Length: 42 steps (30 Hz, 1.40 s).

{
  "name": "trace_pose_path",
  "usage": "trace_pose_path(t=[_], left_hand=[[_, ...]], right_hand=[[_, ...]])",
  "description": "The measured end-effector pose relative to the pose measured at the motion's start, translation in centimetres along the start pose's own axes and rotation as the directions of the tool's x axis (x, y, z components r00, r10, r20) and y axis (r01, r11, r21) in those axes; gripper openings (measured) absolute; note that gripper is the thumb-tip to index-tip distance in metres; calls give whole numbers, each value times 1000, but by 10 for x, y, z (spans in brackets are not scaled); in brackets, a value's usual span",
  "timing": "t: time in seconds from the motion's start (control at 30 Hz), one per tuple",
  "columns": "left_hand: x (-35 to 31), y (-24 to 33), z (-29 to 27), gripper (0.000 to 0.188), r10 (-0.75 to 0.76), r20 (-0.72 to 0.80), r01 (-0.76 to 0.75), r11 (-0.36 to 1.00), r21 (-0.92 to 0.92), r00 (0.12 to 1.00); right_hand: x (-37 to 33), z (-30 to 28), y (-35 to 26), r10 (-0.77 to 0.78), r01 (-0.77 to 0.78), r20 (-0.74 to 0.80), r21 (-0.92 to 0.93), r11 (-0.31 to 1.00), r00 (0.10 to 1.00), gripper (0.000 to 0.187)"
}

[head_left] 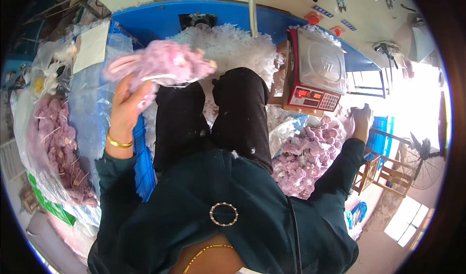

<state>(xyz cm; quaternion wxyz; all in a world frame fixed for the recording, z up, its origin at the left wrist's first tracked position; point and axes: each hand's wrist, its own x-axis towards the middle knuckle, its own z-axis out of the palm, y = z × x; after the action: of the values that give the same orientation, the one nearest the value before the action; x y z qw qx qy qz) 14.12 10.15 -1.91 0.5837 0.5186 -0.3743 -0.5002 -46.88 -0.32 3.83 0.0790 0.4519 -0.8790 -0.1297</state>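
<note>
A fuzzy pink plush toy (167, 62) hangs out in front of me on the left, with what looks like a long ear trailing at its left end. My left hand (127, 101) is closed around its lower side, and part of the fingers sinks into the fluff. My right hand (361, 119) is off to the right with its fingers curled, beside a clear plastic bag full of pink plush pieces (310, 152). Glare hides what that hand grips, if anything. White stuffing (233, 43) is heaped beyond my knees.
A red digital scale (315, 75) stands ahead on the right, above the pink pieces. At the left lies another plastic bag of pink plush pieces (56, 147). A metal pole (252, 11) rises by the blue bin edge (145, 19). A fan (421, 160) stands far right.
</note>
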Motion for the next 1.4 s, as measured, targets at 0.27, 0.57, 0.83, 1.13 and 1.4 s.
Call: trace_pose_path(t=[0.27, 0.57, 0.83, 1.13, 1.4], left_hand=[[15, 10, 53, 33, -187, 461, 296, 939, -176, 867], [38, 62, 87, 23, 375, 772, -827, 456, 328, 513], [25, 1, 96, 26, 18, 122, -14, 999, -31, 992], [32, -48, 100, 39, -80, 471, 290, 872, -394, 879], [29, -8, 112, 11, -69, 560, 95, 995, -17, 826]], right_hand=[[-167, -82, -238, -842, 506, -471, 810, -295, 264, 40], [-186, -20, -276, -903, -658, -41, 699, 280, -427, 61], [-178, -62, -264, -1000, -433, -4, 902, -1, -6, 33], [-170, -44, -249, -944, -351, -125, 907, -233, 304, 39], [-169, -51, -230, -972, -19, -204, 978, -208, 120, 43]])
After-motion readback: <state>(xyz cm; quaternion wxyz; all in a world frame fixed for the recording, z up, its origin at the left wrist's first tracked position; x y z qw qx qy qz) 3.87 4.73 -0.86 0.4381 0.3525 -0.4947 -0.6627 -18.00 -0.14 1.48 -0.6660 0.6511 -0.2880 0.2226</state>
